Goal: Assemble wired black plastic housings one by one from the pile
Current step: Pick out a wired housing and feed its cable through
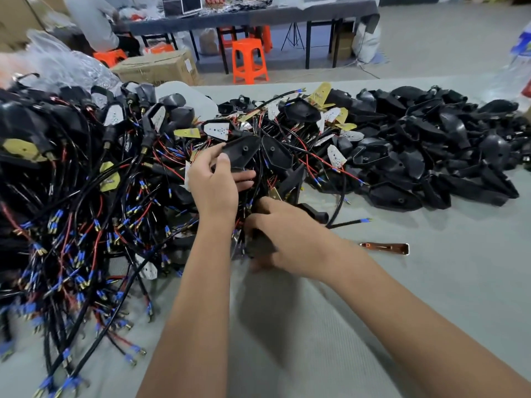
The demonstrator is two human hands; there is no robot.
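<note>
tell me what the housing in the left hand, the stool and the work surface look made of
Housing: black moulded plastic, matte, with a screw boss. Stool: glossy orange plastic, one-piece look. Work surface: grey-green, dull; probably fabric or a soft mat.

Grey floor; at twelve o'clock a dark table (258, 17), an orange stool (249, 60) and cardboard box (161, 67) before it.
</note>
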